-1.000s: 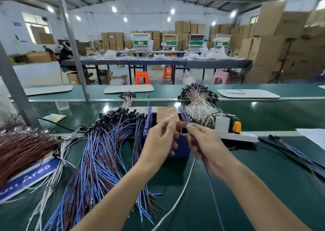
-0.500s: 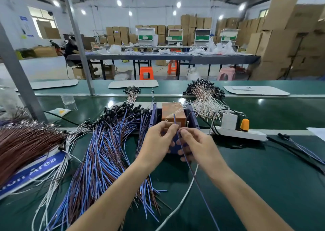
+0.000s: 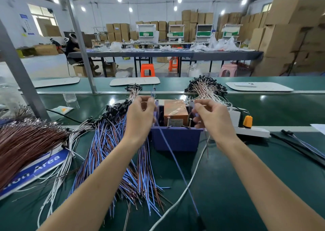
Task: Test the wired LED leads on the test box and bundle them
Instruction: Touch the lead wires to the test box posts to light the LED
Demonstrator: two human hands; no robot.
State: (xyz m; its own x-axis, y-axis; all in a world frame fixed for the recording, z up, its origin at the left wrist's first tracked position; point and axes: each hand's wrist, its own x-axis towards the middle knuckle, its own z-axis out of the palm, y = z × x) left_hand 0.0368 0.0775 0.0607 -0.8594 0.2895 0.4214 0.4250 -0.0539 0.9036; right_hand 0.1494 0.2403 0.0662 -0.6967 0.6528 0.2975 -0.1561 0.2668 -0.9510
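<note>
At the middle of the green counter (image 3: 246,186) stands the purple test box (image 3: 175,139), its open top holding an orange-brown block (image 3: 175,110). Two metal posts (image 3: 168,122) rise at the box's front rim. The left hand (image 3: 140,118) hovers over the box's left edge, fingers curled and pinching a blue lead (image 3: 168,153). That lead runs up past the fingertips and slants down across the box front toward the near edge of the counter. The right hand (image 3: 212,120) hovers over the box's right edge, fingers bent, pinching a thin brown wire (image 3: 207,146) that hangs free beside the box's right corner. The two hands are apart, with the block between them.

Left of the box, touching its side, a thick pile of blue and brown leads (image 3: 112,151) fans toward the near edge, black heads pointing away. Further left lie a brown wire bundle (image 3: 21,146) and a blue sign (image 3: 40,165). Behind the box a pale bundle with black heads (image 3: 205,90) sits against the raised strip. A white power strip (image 3: 253,131) with an orange plug (image 3: 247,121) lies just right of the box, and black ties (image 3: 299,146) lie near the right edge. A white cable (image 3: 184,192) curves across the green surface in front, and a broad stretch of that surface shows between it and the ties.
</note>
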